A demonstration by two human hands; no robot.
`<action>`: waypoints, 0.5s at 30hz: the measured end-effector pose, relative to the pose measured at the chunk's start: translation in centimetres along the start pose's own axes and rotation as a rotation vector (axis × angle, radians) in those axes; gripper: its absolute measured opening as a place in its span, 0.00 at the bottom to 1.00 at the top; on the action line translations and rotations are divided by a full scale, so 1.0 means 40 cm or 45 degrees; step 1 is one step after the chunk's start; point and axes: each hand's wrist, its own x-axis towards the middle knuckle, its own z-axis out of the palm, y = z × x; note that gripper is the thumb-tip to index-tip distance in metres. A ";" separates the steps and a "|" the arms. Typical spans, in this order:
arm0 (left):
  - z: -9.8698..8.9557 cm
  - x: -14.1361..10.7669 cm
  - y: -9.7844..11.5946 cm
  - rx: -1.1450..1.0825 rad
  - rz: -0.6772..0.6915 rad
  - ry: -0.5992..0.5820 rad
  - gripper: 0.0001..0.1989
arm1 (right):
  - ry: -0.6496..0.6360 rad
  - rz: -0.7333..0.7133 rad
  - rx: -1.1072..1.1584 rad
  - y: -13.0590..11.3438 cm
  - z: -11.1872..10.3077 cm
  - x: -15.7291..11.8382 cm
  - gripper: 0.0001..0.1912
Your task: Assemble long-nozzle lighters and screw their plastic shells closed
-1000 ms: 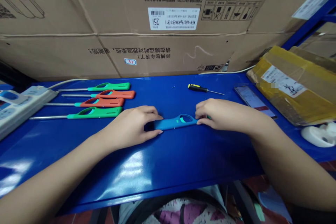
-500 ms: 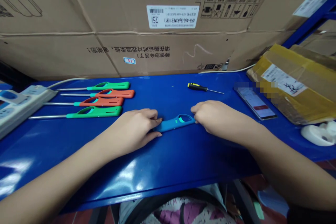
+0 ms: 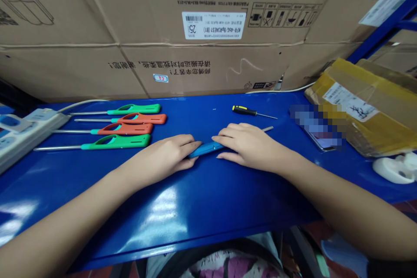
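Observation:
A blue long-necked lighter (image 3: 204, 149) is held between both hands over the blue table (image 3: 156, 226). My left hand (image 3: 172, 152) grips its handle end between thumb and fingers. My right hand (image 3: 246, 145) is closed on the lighter farther right, covering its middle. The metal tip shows beyond the right hand, pointing right. Left of my left hand lie two green lighters (image 3: 130, 140) and two orange lighters (image 3: 137, 128), side by side, tips to the left. A black and yellow screwdriver (image 3: 244, 110) lies behind my right hand.
A white power strip (image 3: 35, 128) is at the left edge. Large cardboard boxes (image 3: 146, 21) stand along the back. On the right are a partly blurred phone (image 3: 325, 144), a package in yellow tape (image 3: 384, 95) and a white object (image 3: 392, 169).
My right hand has moved left along the blue lighter, from its end to its middle. The lighter has turned onto its narrow side, and its metal tip now shows. My left hand stays nearly in place.

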 end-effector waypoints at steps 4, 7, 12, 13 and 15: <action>0.002 0.005 0.007 -0.008 -0.002 0.117 0.18 | 0.121 -0.042 0.022 0.001 0.033 0.011 0.18; 0.005 0.010 0.014 -0.055 -0.010 0.249 0.17 | 0.184 -0.073 -0.007 0.002 0.037 0.011 0.17; 0.018 0.015 0.018 -0.254 0.014 0.421 0.13 | 0.246 -0.072 -0.086 -0.004 0.029 0.007 0.18; 0.019 0.015 0.019 -0.287 0.024 0.437 0.12 | 0.264 -0.073 -0.084 -0.005 0.027 0.007 0.19; 0.019 0.015 0.023 -0.325 0.041 0.453 0.11 | 0.300 -0.088 -0.069 -0.006 0.023 0.006 0.19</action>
